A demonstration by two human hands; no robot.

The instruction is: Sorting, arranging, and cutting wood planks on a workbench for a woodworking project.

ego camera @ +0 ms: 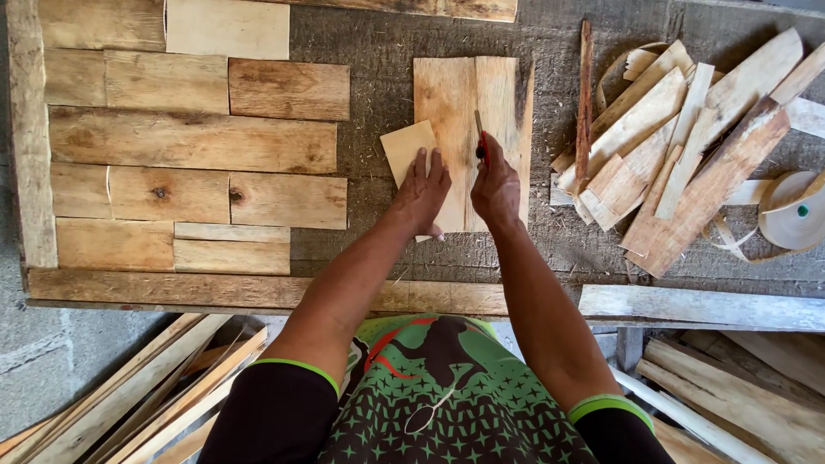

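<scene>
At frame centre, the left hand [423,191] lies flat, fingers spread, on a veneer sheet [468,120] beside a small square offcut [406,146], while the right hand [496,187] is closed around a red-handled knife [481,142] whose blade rests on the sheet. The sheet lies on a rough grey worktable [378,51] strewn with sawdust, with a patchwork of veneer pieces [189,146] filling the left of the frame, a heap of scraps [679,137] at upper right and a tape roll [795,210] at the right edge. Below the table's front edge, wood strips [155,387] lean at lower left over a concrete floor [43,352].
</scene>
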